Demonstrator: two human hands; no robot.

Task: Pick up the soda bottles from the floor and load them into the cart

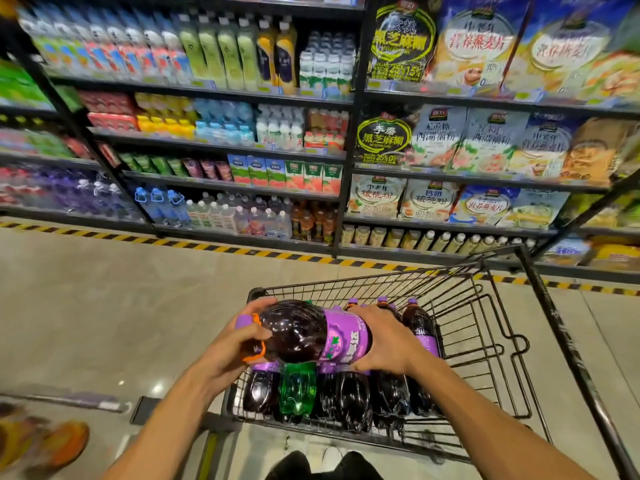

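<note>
The grape soda bottle [298,332] lies on its side in the air between the two hands, just above the row of bottles already in the cart [346,280]. It is large, full of dark liquid, and so likely heavy, with the weight sloshing towards whichever end dips. The plastic wall looks glossy and smooth, probably slippery under a palm and a little yielding if squeezed.

The left grip [230,344] is curled round the neck and shoulder, with the purple cap [244,320] poking out above its fingers and the orange carry ring [258,355] just beside its thumb. The right grip [388,337] wraps the far body, touching the edge of the purple label [346,337]. Holding both ends suits the load; the neck is the narrowest and surest hold, and the ring could take a finger.

Directly below both grips lie a green bottle [298,389] and several purple bottles [349,396], packed side by side. Right of the right grip the cart floor is bare wire. Beyond the grips run the floor [104,306] and stocked shelves [225,181].
</note>
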